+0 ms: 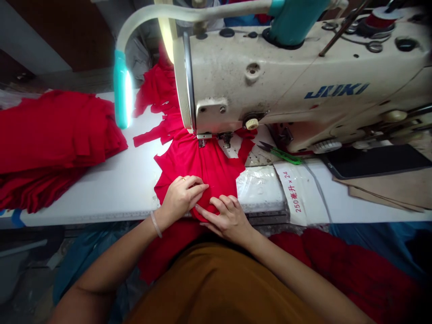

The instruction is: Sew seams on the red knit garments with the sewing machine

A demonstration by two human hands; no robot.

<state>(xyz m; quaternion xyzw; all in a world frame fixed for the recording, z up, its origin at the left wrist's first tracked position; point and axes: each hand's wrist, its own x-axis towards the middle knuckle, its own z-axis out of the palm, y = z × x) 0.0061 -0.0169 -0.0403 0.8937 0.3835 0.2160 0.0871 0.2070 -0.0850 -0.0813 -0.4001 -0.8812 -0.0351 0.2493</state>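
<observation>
Green-handled thread snips (282,155) lie near a black phone (374,161) — on cardboard (381,191).

Blue JUKI lettering (336,91) on the sewing machine arm (256,76); red "250毫升 × 24" (292,191) on a white bag (307,198).

**Solid bright red cloth (199,175) on a white table (131,175)**
The stacked pieces (57,130) match that red. A cream sewing machine (256,76) carries blue lettering and a teal lamp (120,90); the snips (286,155) are green-handled, a white packet (297,193) is printed red — the person's top (216,288) is mustard-brown.
</observation>
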